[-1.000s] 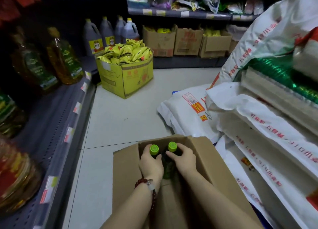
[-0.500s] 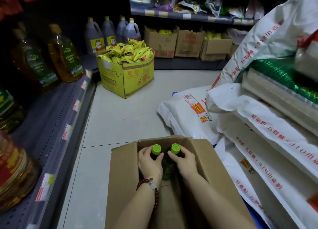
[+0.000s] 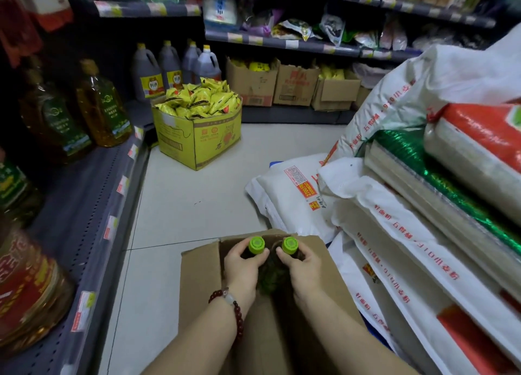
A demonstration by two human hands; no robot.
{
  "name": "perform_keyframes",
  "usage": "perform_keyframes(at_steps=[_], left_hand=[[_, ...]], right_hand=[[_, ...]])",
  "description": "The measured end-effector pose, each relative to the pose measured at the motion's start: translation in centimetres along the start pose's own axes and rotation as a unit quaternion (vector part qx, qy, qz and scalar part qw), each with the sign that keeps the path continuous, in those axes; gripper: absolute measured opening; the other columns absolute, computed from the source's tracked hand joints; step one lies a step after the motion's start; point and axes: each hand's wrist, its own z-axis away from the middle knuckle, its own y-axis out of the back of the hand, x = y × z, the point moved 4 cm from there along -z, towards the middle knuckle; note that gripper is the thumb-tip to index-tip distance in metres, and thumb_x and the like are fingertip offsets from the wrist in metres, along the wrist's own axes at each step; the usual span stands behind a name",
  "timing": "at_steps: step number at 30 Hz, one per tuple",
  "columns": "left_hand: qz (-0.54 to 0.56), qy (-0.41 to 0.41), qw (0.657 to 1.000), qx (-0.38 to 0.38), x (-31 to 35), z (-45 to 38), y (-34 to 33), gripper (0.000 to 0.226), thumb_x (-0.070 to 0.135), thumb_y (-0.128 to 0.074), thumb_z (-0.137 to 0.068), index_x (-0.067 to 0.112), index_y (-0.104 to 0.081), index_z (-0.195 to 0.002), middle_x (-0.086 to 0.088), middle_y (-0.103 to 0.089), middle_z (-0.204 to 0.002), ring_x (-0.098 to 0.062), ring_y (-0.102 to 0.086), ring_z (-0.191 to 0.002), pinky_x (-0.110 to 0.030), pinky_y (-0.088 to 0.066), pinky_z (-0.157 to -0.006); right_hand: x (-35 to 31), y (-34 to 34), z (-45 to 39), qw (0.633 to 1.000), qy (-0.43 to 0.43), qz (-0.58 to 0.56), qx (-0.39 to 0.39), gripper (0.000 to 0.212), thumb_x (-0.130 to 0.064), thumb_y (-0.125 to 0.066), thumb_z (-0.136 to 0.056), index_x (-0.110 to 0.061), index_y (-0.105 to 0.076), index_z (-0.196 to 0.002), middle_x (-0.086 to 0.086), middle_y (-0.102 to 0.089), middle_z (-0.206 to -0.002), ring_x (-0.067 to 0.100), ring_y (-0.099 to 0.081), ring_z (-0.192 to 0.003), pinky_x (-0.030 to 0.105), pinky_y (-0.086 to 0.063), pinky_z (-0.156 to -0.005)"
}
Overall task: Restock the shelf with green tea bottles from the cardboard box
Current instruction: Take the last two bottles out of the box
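At the bottom centre of the frame, your forearms reach into an open cardboard box point(image 3: 197, 284) on the floor. Your left hand point(image 3: 242, 267), with a dark red bead bracelet point(image 3: 235, 308) at the wrist, has its fingers wrapped around one green tea bottle point(image 3: 256, 245). Your right hand point(image 3: 303, 267) grips a second bottle point(image 3: 289, 244) just beside it. Both bright green caps point up. To the left runs a grey shelf point(image 3: 84, 219) carrying oil bottles point(image 3: 103, 107). White sacks point(image 3: 394, 233) are piled on the right. Farther back, at centre, stands a yellow box point(image 3: 197, 140) of yellow packets.
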Motion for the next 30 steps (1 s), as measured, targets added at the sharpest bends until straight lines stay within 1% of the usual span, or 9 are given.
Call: perform_keyframes(at_steps=[6,9,13,16,21,23,26,28,30], left_hand=[[-0.041,-0.028,0.997,-0.064,12.0,6.0,-1.5,0.023,-0.006,-0.072,-0.075,0.014,-0.065,-0.085,-0.001,-0.064,-0.078,-0.015,-0.059,-0.074,-0.009,-0.050,-0.054],[-0.043,-0.029,0.996,-0.073,19.6,9.5,-2.1,0.032,-0.007,-0.071,-0.075,0.012,-0.064,-0.100,-0.001,-0.066,-0.084,-0.015,-0.060,-0.077,-0.011,-0.053,-0.058],[-0.067,-0.033,0.993,-0.095,30.7,13.9,-3.1,0.034,-0.001,-0.075,-0.073,0.003,-0.068,-0.105,-0.007,-0.071,-0.086,-0.018,-0.066,-0.075,-0.029,-0.056,-0.077],[-0.075,-0.056,0.988,-0.121,40.1,17.8,-3.9,0.025,-0.002,-0.074,-0.074,0.007,-0.069,-0.096,0.000,-0.069,-0.077,-0.001,-0.065,-0.059,-0.015,-0.053,-0.059],[-0.085,-0.119,0.979,-0.146,56.2,24.9,-4.8,0.028,-0.001,-0.078,-0.070,0.025,-0.066,-0.070,0.016,-0.068,-0.056,0.000,-0.060,-0.058,-0.009,-0.049,-0.054],[-0.079,-0.136,0.974,-0.161,62.1,28.0,-4.9,0.023,-0.002,-0.077,-0.070,0.019,-0.067,-0.073,0.014,-0.067,-0.063,-0.006,-0.060,-0.065,-0.011,-0.049,-0.054],[-0.067,-0.166,0.970,-0.164,70.2,32.3,-4.4,0.026,0.006,-0.081,-0.069,0.014,-0.070,-0.092,0.008,-0.070,-0.080,-0.001,-0.066,-0.070,-0.016,-0.053,-0.061],[-0.071,-0.179,0.968,-0.164,74.6,34.8,-4.0,0.032,0.012,-0.084,-0.067,0.011,-0.072,-0.097,-0.001,-0.073,-0.092,-0.013,-0.069,-0.083,-0.027,-0.056,-0.075],[-0.058,-0.185,0.966,-0.169,78.1,37.5,-3.5,0.029,0.008,-0.082,-0.067,0.009,-0.073,-0.095,-0.006,-0.073,-0.090,-0.022,-0.068,-0.084,-0.032,-0.056,-0.078]], right_hand=[[-12.7,-0.5,5.7,0.999,0.023,0.030,0.007,0.017,0.006,-0.071,-0.078,-0.011,-0.069,-0.078,0.011,-0.070,-0.079,0.023,-0.064,-0.078,0.038,-0.056,-0.078],[-20.2,-1.1,8.9,0.999,0.024,0.040,0.001,0.014,0.005,-0.072,-0.078,-0.001,-0.071,-0.091,0.013,-0.071,-0.086,0.022,-0.065,-0.082,0.034,-0.056,-0.078],[-32.1,-2.4,13.1,0.998,0.033,0.047,0.003,0.023,0.003,-0.074,-0.077,0.001,-0.071,-0.100,0.015,-0.071,-0.092,0.021,-0.065,-0.083,0.036,-0.055,-0.082],[-41.6,-3.6,16.4,0.996,0.054,0.072,-0.019,0.018,0.003,-0.075,-0.076,0.001,-0.071,-0.094,0.011,-0.070,-0.085,0.019,-0.063,-0.078,0.031,-0.054,-0.075],[-57.2,-5.9,22.9,0.992,0.097,0.077,-0.034,0.018,-0.003,-0.076,-0.077,-0.003,-0.071,-0.094,0.008,-0.069,-0.084,0.017,-0.062,-0.079,0.029,-0.051,-0.075],[-62.8,-7.0,25.8,0.990,0.116,0.066,-0.034,0.016,-0.003,-0.076,-0.076,-0.008,-0.072,-0.090,0.006,-0.069,-0.084,0.016,-0.062,-0.078,0.027,-0.051,-0.074],[-70.6,-8.6,30.2,0.989,0.140,0.044,-0.033,0.018,-0.002,-0.078,-0.075,-0.013,-0.072,-0.088,0.000,-0.070,-0.076,0.008,-0.063,-0.066,0.017,-0.051,-0.062],[-75.0,-9.3,32.9,0.986,0.161,0.039,-0.037,0.018,-0.005,-0.080,-0.073,-0.011,-0.074,-0.089,-0.002,-0.073,-0.077,0.007,-0.065,-0.067,0.014,-0.052,-0.059],[-78.8,-9.8,35.7,0.982,0.180,0.045,-0.035,0.021,-0.008,-0.083,-0.071,-0.008,-0.076,-0.091,0.002,-0.075,-0.082,0.013,-0.068,-0.073,0.020,-0.055,-0.065]])
